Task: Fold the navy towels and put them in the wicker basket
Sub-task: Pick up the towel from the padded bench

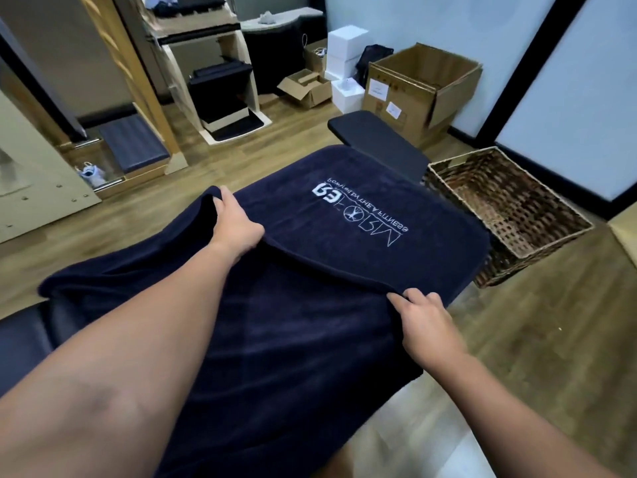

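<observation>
A navy towel [310,215] with white upside-down lettering lies spread over a black padded bench [382,139]. Its near half is lifted and doubled over toward the far half. My left hand [234,224] grips the folded edge at the towel's left side. My right hand [425,322] pinches the same edge nearer me on the right. The wicker basket [510,215] stands on the floor to the right of the bench, with nothing visible inside it.
A large open cardboard box [420,88] and white boxes [346,46] stand behind the bench near the wall. A wooden rack with black pads [220,88] is at the back left. Wooden floor surrounds the bench.
</observation>
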Demonstrator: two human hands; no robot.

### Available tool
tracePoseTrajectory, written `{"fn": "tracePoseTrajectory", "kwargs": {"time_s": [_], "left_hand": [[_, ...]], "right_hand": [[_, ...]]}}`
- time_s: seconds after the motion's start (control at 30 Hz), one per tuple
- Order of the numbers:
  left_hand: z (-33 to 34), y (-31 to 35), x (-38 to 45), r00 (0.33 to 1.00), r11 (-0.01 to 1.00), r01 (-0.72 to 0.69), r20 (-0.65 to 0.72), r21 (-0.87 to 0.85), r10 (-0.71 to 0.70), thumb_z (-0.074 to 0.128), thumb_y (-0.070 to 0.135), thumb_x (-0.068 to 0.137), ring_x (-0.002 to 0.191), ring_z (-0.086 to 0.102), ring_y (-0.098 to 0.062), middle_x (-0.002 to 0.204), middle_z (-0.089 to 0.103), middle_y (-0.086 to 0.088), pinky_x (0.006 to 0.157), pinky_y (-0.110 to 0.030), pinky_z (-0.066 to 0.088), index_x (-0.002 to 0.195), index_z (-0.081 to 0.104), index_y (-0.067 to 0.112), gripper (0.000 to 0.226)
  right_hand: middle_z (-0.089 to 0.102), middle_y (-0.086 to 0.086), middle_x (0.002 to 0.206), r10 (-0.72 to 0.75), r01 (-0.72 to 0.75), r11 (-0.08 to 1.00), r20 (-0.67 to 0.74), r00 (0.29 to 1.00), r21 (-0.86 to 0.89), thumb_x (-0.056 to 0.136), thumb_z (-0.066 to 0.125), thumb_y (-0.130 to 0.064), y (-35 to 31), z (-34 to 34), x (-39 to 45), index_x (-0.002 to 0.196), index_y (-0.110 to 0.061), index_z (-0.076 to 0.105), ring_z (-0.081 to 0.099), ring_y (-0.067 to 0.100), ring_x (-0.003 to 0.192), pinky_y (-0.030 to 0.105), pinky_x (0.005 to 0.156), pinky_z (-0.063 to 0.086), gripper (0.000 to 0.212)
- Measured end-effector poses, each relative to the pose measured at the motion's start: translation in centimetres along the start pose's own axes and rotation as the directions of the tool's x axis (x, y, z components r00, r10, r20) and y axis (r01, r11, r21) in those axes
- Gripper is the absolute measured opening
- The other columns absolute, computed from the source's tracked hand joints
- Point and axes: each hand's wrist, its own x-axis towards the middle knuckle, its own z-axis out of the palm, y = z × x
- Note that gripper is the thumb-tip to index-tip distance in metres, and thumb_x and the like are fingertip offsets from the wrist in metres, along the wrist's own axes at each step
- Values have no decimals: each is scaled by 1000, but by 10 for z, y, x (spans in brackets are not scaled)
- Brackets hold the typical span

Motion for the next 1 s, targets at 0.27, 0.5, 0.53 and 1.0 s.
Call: {"fn": "tracePoseTrajectory", "kwargs": {"time_s": [0.27, 0.5, 0.53, 1.0], "left_hand": [[86, 62, 102, 997, 998, -55, 46, -36, 57, 69, 1, 72, 131, 48, -30, 166, -11, 12, 84, -45, 61, 159, -9, 31, 120], [156, 121, 160, 993, 998, -52, 108, -32, 55, 66, 4, 71, 132, 49, -34, 166, -11, 11, 92, -48, 58, 159, -7, 29, 117], [164, 128, 165, 992, 999, -42, 115, -29, 45, 65, 2, 72, 132, 49, -35, 166, -14, 11, 91, -48, 58, 159, -9, 28, 117], [263, 221, 211, 998, 1000, -29, 61, 12, 28, 58, -5, 82, 137, 44, -29, 167, -19, 5, 76, -34, 59, 160, -12, 25, 110]], "right_hand": [[46, -8, 130, 31, -31, 999, 20, 999, 13, 85, 48, 4, 78, -11, 80, 155, -27, 34, 34, 17, 91, 30, 91, 47, 78], [53, -3, 125, 91, -90, 995, -28, 995, 44, 75, 55, 9, 136, -24, 121, 149, -21, 47, 47, 25, 92, 36, 86, 51, 80], [54, -3, 124, 93, -91, 995, -33, 995, 45, 73, 56, 9, 144, -25, 125, 148, -20, 49, 48, 25, 91, 36, 85, 52, 81], [60, 2, 117, 101, -70, 970, -120, 988, 235, 66, 59, 9, 260, -30, 225, 133, -15, 63, 60, 33, 101, 40, 90, 54, 72]]}}
